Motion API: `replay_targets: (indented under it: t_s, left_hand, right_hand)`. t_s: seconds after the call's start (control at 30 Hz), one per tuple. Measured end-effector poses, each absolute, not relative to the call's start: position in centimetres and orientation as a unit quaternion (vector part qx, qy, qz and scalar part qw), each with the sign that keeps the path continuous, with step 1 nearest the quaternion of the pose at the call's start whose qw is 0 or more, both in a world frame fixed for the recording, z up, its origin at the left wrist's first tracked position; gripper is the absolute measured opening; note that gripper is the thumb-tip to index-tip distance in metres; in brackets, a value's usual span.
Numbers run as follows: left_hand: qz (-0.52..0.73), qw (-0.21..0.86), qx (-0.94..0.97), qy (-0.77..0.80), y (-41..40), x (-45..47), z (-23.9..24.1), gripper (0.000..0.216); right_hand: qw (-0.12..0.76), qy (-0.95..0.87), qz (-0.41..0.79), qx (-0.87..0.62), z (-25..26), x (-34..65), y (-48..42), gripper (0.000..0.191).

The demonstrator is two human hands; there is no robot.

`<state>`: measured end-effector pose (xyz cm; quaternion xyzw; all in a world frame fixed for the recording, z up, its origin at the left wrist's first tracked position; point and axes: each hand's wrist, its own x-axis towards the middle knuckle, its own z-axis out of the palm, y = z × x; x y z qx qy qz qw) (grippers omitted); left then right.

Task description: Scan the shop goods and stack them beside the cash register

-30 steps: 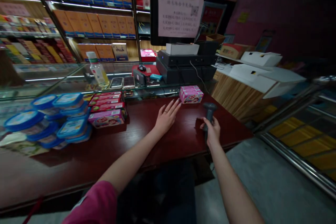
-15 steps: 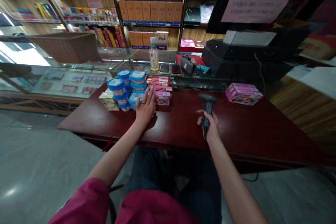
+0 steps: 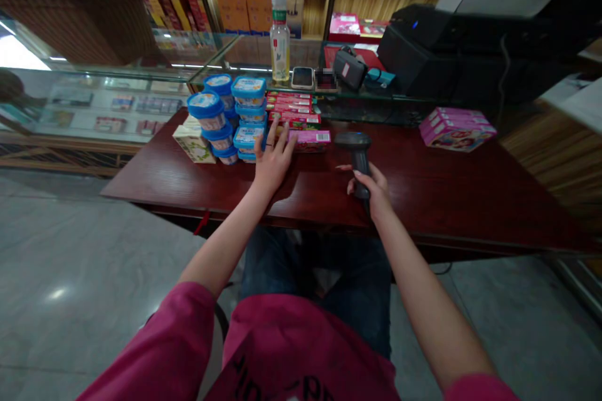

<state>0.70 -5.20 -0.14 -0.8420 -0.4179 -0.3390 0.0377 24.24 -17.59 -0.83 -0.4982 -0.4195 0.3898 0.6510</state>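
Note:
My left hand [image 3: 274,160] lies with its fingers spread over the left end of a pink box [image 3: 313,141], whose barcode end points right. Behind that box are several red boxes [image 3: 294,109] in a stack. Just left of the hand stand blue-lidded tubs: square ones [image 3: 249,114] and round ones [image 3: 211,120], piled up. In my right hand [image 3: 374,188] is a black barcode scanner [image 3: 360,160], its handle in the palm and its head up, a short way right of the pink box.
A dark red wooden desk [image 3: 409,200] carries these goods. A pale box [image 3: 194,143] is left of the tubs, and more pink boxes [image 3: 458,130] stand at right. On the glass counter behind are a drink bottle [image 3: 280,44], a phone [image 3: 302,78] and a black case [image 3: 350,69].
The view has tilted down. The pink box has slid right with my left hand on it, now reaching past the red boxes. The scanner is closer to that box.

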Motion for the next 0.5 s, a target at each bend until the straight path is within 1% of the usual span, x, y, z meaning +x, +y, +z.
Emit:
replay_targets:
  t_s: [0.07, 0.17, 0.23, 0.4, 0.5]
  left_hand:
    - [-0.342, 0.041, -0.850, -0.399, -4.9, 0.8, -0.4, 0.051]
    - [-0.348, 0.045, -0.848, -0.398, -4.5, 1.2, -0.7, 0.047]
    - [-0.339, 0.044, -0.852, -0.397, -4.3, 1.4, -0.7, 0.046]
    - [-0.305, 0.035, -0.867, -0.392, -4.6, 1.3, -0.5, 0.046]
    - [-0.309, 0.039, -0.862, -0.400, -4.8, 1.2, -0.4, 0.046]
  right_hand:
    - [0.664, -0.414, 0.384, -0.490, -0.6, 24.1, -18.2, 0.025]
    - [0.661, -0.422, 0.386, -0.486, -0.4, 23.8, -19.0, 0.026]
    - [0.654, -0.420, 0.397, -0.488, -0.3, 23.4, -19.3, 0.030]
    - [0.641, -0.396, 0.431, -0.496, -0.1, 22.6, -19.6, 0.046]
    - [0.622, -0.409, 0.438, -0.503, -0.1, 22.7, -19.6, 0.045]
